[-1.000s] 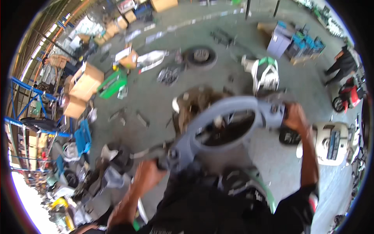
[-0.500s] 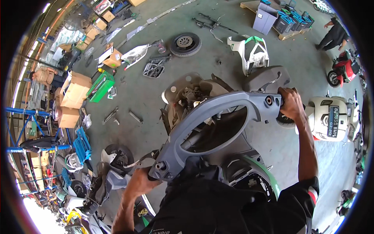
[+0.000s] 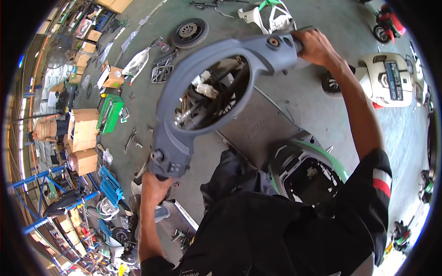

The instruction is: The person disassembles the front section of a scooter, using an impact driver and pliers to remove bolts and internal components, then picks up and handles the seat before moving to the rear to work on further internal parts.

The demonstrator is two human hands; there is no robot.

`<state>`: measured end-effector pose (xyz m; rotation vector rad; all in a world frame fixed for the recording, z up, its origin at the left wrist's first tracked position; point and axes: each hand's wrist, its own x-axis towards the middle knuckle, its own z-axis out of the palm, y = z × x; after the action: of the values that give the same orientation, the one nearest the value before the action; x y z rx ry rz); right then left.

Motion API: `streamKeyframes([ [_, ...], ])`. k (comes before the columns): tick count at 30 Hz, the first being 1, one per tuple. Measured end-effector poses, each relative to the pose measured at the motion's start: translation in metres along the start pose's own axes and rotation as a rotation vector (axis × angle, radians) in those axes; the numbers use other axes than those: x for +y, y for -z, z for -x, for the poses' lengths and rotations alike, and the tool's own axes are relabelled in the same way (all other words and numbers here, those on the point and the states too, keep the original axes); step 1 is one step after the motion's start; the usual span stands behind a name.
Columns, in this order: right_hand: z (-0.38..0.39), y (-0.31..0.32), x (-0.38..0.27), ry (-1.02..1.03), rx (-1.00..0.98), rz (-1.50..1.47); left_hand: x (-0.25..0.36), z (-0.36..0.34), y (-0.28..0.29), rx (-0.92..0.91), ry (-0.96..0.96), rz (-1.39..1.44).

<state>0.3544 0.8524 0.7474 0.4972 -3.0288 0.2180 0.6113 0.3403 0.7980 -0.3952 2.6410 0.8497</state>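
Note:
A grey scooter handlebar cover (image 3: 207,50) with a large oval opening stretches from upper right to lower left, between my hands. My right hand (image 3: 317,46) is wrapped around its far right end, at a dark grip. Around the lower left end, my left hand (image 3: 155,187) is closed beside a switch block (image 3: 171,166). Wires and a white connector (image 3: 206,90) show through the opening. Beneath lies the scooter's grey floorboard (image 3: 258,126), and to its right is an opened body section (image 3: 308,172) with green trim. My palms and most fingertips are hidden.
On the floor ahead lie a wheel (image 3: 191,33), a white-green fairing (image 3: 269,16) and metal parts (image 3: 163,69). A green crate (image 3: 110,112) and cardboard boxes (image 3: 85,131) stand left, near blue racks (image 3: 41,179). A cream scooter (image 3: 386,83) is parked right.
The handlebar cover has shifted up and left in the picture with both hands still on it. The view has swung too, and more of the floorboard shows.

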Motion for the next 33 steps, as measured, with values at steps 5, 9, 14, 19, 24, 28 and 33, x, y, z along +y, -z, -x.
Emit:
streamKeyframes([
  [5,-0.017,-0.023,-0.007,-0.026,-0.028,0.018,-0.016,-0.037,0.006,0.054,-0.104,-0.104],
  [9,-0.035,-0.036,-0.016,-0.079,-0.02,0.008,-0.025,-0.068,0.023,0.002,-0.118,-0.112],
  [14,-0.032,-0.034,-0.026,-0.158,-0.112,-0.037,-0.027,-0.079,0.033,-0.096,-0.072,-0.131],
  [19,-0.022,-0.034,-0.031,-0.233,-0.154,-0.014,-0.036,-0.084,0.035,0.006,-0.181,-0.226],
  [24,-0.025,-0.033,-0.037,-0.199,-0.087,0.022,-0.041,-0.091,0.038,-0.048,-0.207,-0.186],
  [28,-0.024,-0.028,-0.039,-0.175,-0.083,-0.012,-0.046,-0.092,0.037,-0.129,-0.221,-0.065],
  [33,-0.026,-0.027,-0.041,-0.17,-0.058,-0.007,-0.068,-0.096,0.042,-0.191,-0.36,-0.115],
])
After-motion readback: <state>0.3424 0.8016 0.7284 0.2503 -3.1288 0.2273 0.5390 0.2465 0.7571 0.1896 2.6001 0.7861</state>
